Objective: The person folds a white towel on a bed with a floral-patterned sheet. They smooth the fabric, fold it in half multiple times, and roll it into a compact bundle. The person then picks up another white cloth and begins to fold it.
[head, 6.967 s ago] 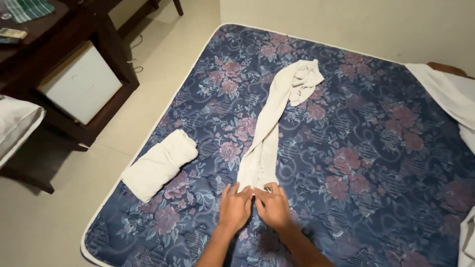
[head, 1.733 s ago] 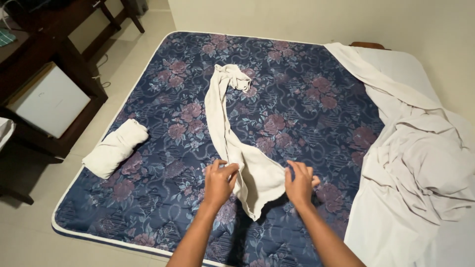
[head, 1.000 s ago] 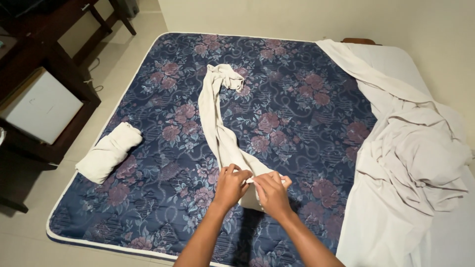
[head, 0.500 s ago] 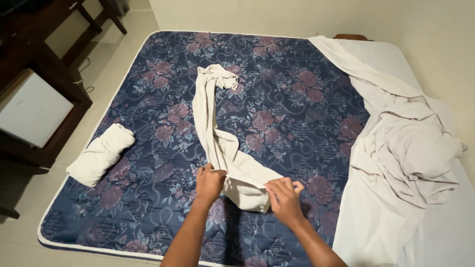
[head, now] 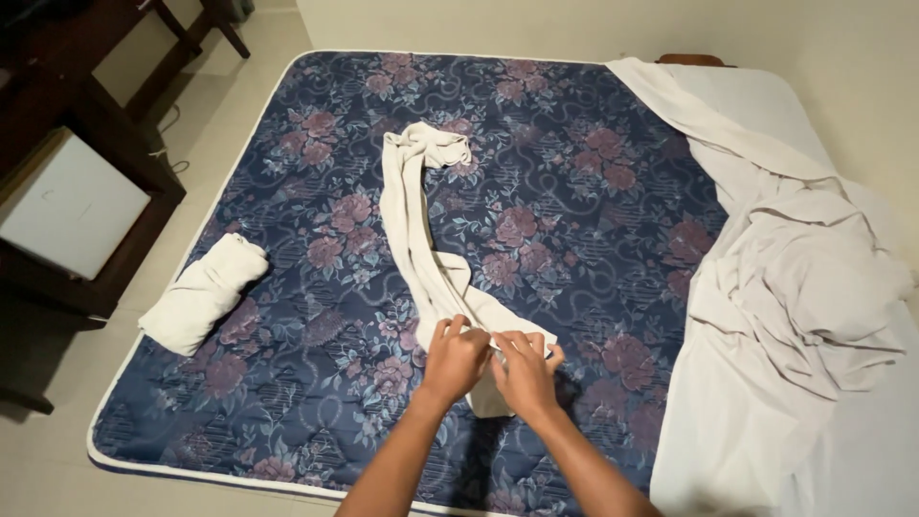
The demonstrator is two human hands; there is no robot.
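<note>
A long cream towel [head: 416, 225] lies stretched across a dark blue flowered mattress [head: 574, 172], its far end bunched near the middle of the bed. My left hand [head: 454, 358] and my right hand [head: 523, 371] are side by side at the towel's near end, both gripping the cloth between fingers and thumbs. The near end is folded over under my hands.
A rolled cream towel [head: 203, 292] lies at the mattress's left edge. A crumpled white sheet [head: 795, 287] covers the right side of the bed. A dark wooden cabinet with a white front [head: 67, 206] stands on the tiled floor at left.
My hands, spread apart on the towel's near end half a second ago, have come together at its middle. The view has shifted slightly.
</note>
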